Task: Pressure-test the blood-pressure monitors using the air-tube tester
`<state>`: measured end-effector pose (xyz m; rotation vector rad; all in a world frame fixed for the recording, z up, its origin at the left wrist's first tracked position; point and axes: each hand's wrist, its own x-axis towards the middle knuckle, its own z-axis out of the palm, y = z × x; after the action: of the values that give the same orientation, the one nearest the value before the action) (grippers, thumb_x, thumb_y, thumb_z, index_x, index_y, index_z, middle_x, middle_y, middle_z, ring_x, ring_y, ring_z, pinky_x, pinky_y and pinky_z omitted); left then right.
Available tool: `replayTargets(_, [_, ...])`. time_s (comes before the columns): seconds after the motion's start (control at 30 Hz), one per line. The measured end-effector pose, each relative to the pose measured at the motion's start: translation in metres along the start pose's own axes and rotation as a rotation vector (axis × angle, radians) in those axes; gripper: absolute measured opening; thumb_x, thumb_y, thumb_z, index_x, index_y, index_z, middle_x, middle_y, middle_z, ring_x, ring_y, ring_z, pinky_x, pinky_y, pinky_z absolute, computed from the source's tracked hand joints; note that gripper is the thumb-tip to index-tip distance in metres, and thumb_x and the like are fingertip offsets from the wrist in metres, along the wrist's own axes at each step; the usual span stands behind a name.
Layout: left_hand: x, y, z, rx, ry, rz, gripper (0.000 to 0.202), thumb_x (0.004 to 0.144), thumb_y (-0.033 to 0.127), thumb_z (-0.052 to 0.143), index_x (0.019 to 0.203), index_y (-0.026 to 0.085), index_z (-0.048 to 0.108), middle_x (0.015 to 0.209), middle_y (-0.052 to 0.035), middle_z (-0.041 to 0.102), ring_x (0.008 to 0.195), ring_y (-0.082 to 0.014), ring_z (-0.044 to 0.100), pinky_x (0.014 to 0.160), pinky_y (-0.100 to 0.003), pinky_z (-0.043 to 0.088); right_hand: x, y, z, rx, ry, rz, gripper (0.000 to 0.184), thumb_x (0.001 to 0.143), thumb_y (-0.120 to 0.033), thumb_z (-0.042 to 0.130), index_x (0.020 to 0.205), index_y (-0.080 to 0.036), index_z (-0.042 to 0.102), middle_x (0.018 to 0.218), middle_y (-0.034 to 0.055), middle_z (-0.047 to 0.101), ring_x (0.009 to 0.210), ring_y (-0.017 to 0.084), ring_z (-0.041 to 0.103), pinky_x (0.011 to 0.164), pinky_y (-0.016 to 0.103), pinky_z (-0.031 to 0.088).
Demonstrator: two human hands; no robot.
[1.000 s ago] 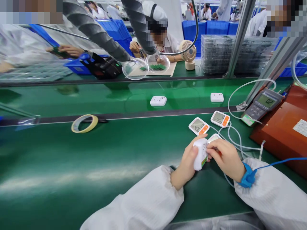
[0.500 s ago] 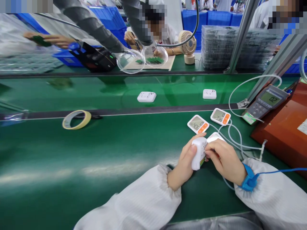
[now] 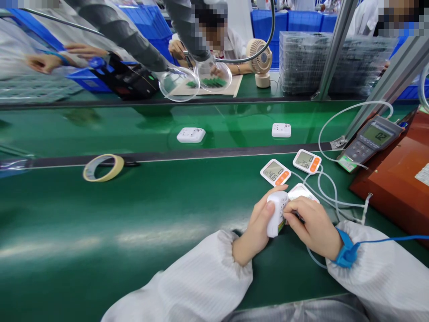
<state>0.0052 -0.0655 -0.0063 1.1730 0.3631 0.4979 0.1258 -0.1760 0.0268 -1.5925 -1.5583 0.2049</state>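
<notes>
My left hand (image 3: 256, 223) is closed round a white blood pressure monitor (image 3: 276, 213), held on edge above the green bench with its socketed face toward the right. Against that face, my right hand (image 3: 313, 226) has its thumb and fingers pinched together; whatever lies between the fingertips is hidden. A blue band circles the right wrist. Just behind the hands lies another monitor (image 3: 301, 191), partly covered by my right hand. Two more monitors with orange buttons, one reading 406 (image 3: 275, 172) and one beyond it (image 3: 306, 161), rest face up with thin tubes attached.
A grey pressure gauge (image 3: 372, 141) leans on a red-brown box (image 3: 395, 174) at right, joined by clear tubing (image 3: 330, 190). Tape (image 3: 89, 172) lies at left. Two white units (image 3: 191, 135) (image 3: 281, 130) sit on the green belt (image 3: 234, 120). Co-workers sit beyond.
The two white units on the belt have shifted left. My hands stay at the held monitor, with the right fingers slightly moved. At far left, a co-worker's hands have changed position.
</notes>
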Motion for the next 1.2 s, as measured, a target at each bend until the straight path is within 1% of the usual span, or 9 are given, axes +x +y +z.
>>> replayTargets(0.1, [-0.0002, -0.0003, 0.0001, 0.000, -0.001, -0.002, 0.064, 0.089, 0.063, 0.052, 0.129, 0.014, 0.058, 0.090, -0.0069, 0.063, 0.075, -0.0175, 0.054, 0.069, -0.028, 0.044, 0.0001, -0.0009, 0.0002, 0.009, 0.003, 0.002, 0.013, 0.100, -0.018, 0.046, 0.091, -0.020, 0.056, 0.082, 0.0015, 0.062, 0.076, 0.015, 0.058, 0.070, 0.028, 0.045])
replayTargets(0.3, [-0.0005, -0.0003, 0.0003, 0.006, -0.004, 0.008, 0.062, 0.090, 0.062, 0.051, 0.130, 0.015, 0.057, 0.090, -0.0064, 0.062, 0.075, -0.0171, 0.054, 0.069, -0.028, 0.044, 0.0000, -0.0031, 0.0017, 0.008, 0.023, 0.015, 0.014, 0.100, -0.019, 0.045, 0.089, -0.021, 0.055, 0.080, 0.0014, 0.060, 0.074, 0.016, 0.057, 0.068, 0.027, 0.045])
replayTargets(0.5, [0.0000, 0.0007, 0.0021, -0.001, -0.003, 0.000, 0.064, 0.089, 0.064, 0.052, 0.128, 0.014, 0.057, 0.087, -0.0057, 0.061, 0.072, -0.0161, 0.053, 0.066, -0.027, 0.042, -0.0006, -0.0063, 0.0021, 0.006, 0.050, 0.061, 0.014, 0.099, -0.019, 0.046, 0.087, -0.021, 0.054, 0.077, 0.0000, 0.060, 0.070, 0.014, 0.057, 0.067, 0.026, 0.043])
replayTargets(0.7, [-0.0004, 0.0002, 0.0015, 0.042, 0.028, 0.001, 0.064, 0.088, 0.064, 0.053, 0.127, 0.013, 0.058, 0.088, -0.0062, 0.062, 0.073, -0.0164, 0.052, 0.066, -0.027, 0.042, -0.0003, -0.0061, 0.0009, 0.016, 0.023, 0.076, 0.014, 0.099, -0.018, 0.047, 0.087, -0.020, 0.055, 0.078, -0.0003, 0.060, 0.071, 0.014, 0.057, 0.068, 0.026, 0.044])
replayTargets(0.83, [-0.0004, -0.0022, 0.0002, 0.075, 0.037, -0.013, 0.065, 0.089, 0.064, 0.051, 0.128, 0.013, 0.058, 0.086, -0.0058, 0.062, 0.070, -0.0159, 0.051, 0.065, -0.027, 0.041, 0.0001, -0.0052, 0.0004, 0.016, 0.005, 0.080, 0.014, 0.098, -0.019, 0.047, 0.088, -0.020, 0.057, 0.078, 0.0003, 0.061, 0.071, 0.014, 0.057, 0.067, 0.026, 0.045])
replayTargets(1.03, [-0.0008, 0.0025, 0.0013, 0.226, 0.047, 0.050, 0.064, 0.091, 0.064, 0.049, 0.129, 0.014, 0.059, 0.097, -0.0079, 0.066, 0.078, -0.0192, 0.055, 0.075, -0.030, 0.044, -0.0002, -0.0059, 0.0005, -0.011, 0.002, 0.097, 0.016, 0.098, -0.019, 0.046, 0.087, -0.020, 0.057, 0.077, 0.0009, 0.060, 0.070, 0.015, 0.057, 0.066, 0.028, 0.044])
replayTargets(1.2, [-0.0038, 0.0052, 0.0009, 0.350, 0.066, 0.083, 0.065, 0.092, 0.064, 0.046, 0.133, 0.014, 0.056, 0.117, -0.0117, 0.065, 0.097, -0.0248, 0.060, 0.089, -0.035, 0.044, -0.0020, -0.0062, 0.0013, -0.030, 0.005, 0.091, 0.015, 0.097, -0.017, 0.047, 0.086, -0.020, 0.057, 0.077, 0.0008, 0.059, 0.070, 0.015, 0.056, 0.066, 0.027, 0.042])
